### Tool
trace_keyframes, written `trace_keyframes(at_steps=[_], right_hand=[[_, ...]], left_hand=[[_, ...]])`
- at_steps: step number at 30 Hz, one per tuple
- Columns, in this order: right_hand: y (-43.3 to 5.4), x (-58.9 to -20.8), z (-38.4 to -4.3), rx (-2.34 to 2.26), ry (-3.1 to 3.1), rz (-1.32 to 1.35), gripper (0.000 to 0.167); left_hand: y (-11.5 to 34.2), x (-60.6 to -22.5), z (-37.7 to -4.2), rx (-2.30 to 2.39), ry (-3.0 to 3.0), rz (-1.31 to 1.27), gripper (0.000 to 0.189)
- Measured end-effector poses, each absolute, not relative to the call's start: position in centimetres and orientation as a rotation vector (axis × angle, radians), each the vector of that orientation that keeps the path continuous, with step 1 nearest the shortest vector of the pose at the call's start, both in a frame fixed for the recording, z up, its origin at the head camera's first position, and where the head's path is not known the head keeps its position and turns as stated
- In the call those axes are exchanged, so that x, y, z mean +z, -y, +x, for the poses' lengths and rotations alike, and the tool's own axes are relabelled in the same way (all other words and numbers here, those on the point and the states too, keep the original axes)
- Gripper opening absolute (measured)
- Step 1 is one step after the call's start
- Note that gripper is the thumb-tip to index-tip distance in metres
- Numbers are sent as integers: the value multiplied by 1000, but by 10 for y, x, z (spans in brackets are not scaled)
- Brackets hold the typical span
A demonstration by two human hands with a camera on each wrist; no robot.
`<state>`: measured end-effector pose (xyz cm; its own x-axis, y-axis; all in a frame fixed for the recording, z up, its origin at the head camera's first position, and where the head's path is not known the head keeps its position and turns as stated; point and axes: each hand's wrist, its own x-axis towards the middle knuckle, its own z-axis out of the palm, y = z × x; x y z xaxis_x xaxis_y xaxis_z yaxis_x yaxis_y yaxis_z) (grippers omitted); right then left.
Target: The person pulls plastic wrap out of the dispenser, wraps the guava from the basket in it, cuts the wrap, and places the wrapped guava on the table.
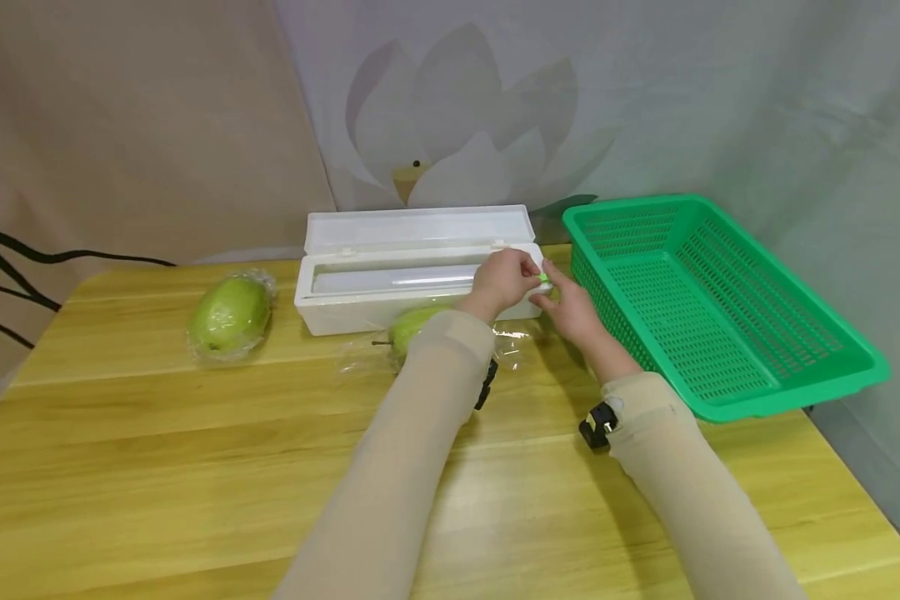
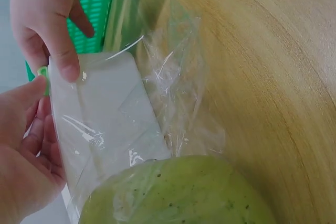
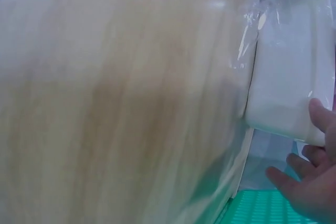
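Note:
A long white cling film box [image 1: 375,315] stands with its lid up and a film roll [image 1: 405,277] inside. At its right end my left hand [image 1: 502,282] pinches a small green slide cutter [image 1: 544,278] on the front rim. My right hand [image 1: 572,315] grips that same end, its thumb [image 2: 68,69] on the front face and the index finger close by the cutter. Clear film hangs over the front onto a green pear [image 2: 178,192], which lies against the box, partly behind my left forearm.
Another green fruit wrapped in film [image 1: 230,315] lies on the left of the wooden table [image 1: 195,467]. A green plastic basket [image 1: 787,398] stands close to the right end of the box. A curtain [image 1: 195,125] hangs behind the table.

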<state>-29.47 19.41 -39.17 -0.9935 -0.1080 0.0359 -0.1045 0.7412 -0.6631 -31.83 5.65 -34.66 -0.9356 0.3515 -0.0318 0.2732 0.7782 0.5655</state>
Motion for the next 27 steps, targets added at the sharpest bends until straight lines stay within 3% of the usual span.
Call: trace_keyframes(at_steps=[27], right_hand=[[-197, -397, -300, -862, -3043, -219, 64]], left_hand=[[-45, -362, -328, 993, -2794, 537, 21]])
